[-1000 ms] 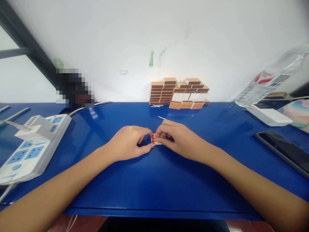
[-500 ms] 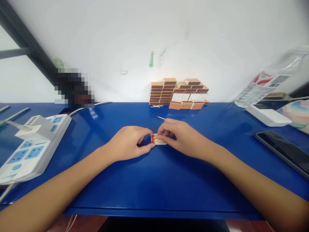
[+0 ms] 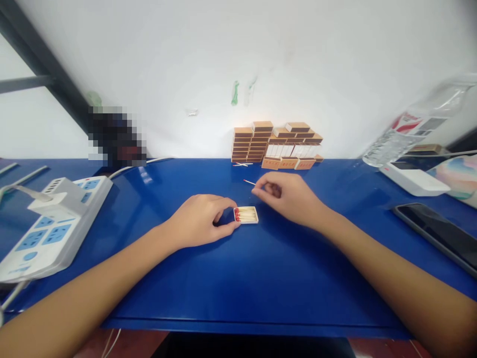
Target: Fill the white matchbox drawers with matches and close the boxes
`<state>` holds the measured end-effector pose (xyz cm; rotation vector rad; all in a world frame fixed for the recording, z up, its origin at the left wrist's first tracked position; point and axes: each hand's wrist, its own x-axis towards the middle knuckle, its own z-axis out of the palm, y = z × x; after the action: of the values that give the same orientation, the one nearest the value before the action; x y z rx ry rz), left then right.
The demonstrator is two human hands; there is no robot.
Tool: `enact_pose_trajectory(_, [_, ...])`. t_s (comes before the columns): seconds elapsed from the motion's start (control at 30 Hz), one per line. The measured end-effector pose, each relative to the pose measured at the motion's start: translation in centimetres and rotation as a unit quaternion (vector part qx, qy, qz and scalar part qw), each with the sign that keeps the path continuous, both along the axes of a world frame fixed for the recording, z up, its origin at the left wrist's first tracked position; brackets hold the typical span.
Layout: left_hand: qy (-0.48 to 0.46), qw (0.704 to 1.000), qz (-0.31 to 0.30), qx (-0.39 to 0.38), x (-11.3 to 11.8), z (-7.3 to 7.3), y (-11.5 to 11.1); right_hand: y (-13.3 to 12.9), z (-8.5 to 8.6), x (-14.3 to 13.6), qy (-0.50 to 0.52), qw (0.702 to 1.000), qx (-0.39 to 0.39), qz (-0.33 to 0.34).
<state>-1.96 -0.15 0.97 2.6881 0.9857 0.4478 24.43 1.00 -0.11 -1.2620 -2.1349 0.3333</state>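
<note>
A small white matchbox tray (image 3: 257, 222) sits on the blue table, filled with red-headed matches (image 3: 246, 214) whose heads point left. My left hand (image 3: 203, 219) grips the tray's left end between thumb and fingers. Beyond the tray, my right hand (image 3: 285, 195) pinches the near end of a single match (image 3: 249, 182) with thumb and forefinger. That match's red head points to the far left. Its pinched end is hidden by my fingertips.
Stacked matchboxes (image 3: 251, 144) stand against the wall, with a few loose matches (image 3: 242, 164) before them. A power strip (image 3: 55, 248) lies left. At right are a clear bottle (image 3: 413, 124), a white device (image 3: 415, 180) and a phone (image 3: 439, 231).
My right hand has left the tray, moving away from me and slightly right to the lone match. More of the tray's matches show. The left hand keeps its place on the tray.
</note>
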Motion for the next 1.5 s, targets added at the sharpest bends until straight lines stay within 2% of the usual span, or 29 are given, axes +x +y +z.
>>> enact_pose_trajectory(0.07, [-0.002,1.000,0.000,-0.002,-0.1,0.0,0.0,1.6,-0.7,1.0,-0.007,0.997,0.022,-0.073])
enact_pose_trajectory(0.13, [-0.003,1.000,0.002,-0.005,-0.1,0.0,0.1,2.9,-1.4,1.8,-0.013,0.994,0.021,-0.107])
enact_pose_trajectory(0.3, [-0.002,1.000,0.015,-0.003,0.0,0.0,0.1,4.2,-2.1,1.6,-0.011,0.999,-0.009,-0.053])
enact_pose_trajectory(0.43, [-0.003,1.000,0.028,-0.005,0.0,-0.1,0.2,4.3,-2.2,0.8,-0.035,0.998,-0.007,-0.052])
enact_pose_trajectory(0.57, [0.001,0.999,0.039,-0.009,-0.1,-0.1,0.3,3.5,-1.7,0.6,-0.035,0.999,-0.006,-0.037])
enact_pose_trajectory(0.73, [0.003,0.999,0.042,-0.012,-0.1,0.0,0.3,0.6,-0.2,0.2,-0.038,0.995,-0.057,0.072])
enact_pose_trajectory(0.8, [0.003,0.999,0.039,-0.011,0.0,0.0,0.3,-0.4,0.3,0.0,-0.055,0.992,-0.066,0.097])
enact_pose_trajectory(1.17, [0.007,0.999,0.038,-0.005,0.1,0.0,0.2,-1.4,1.3,-0.3,-0.084,0.987,-0.072,0.120])
enact_pose_trajectory(1.33, [0.002,1.000,0.029,-0.005,0.0,0.0,0.2,-1.5,1.1,-0.7,-0.060,0.989,-0.075,0.110])
enact_pose_trajectory(1.5, [0.010,0.999,0.033,0.000,-0.1,0.0,0.2,-1.6,1.4,-0.9,-0.041,0.988,-0.079,0.128])
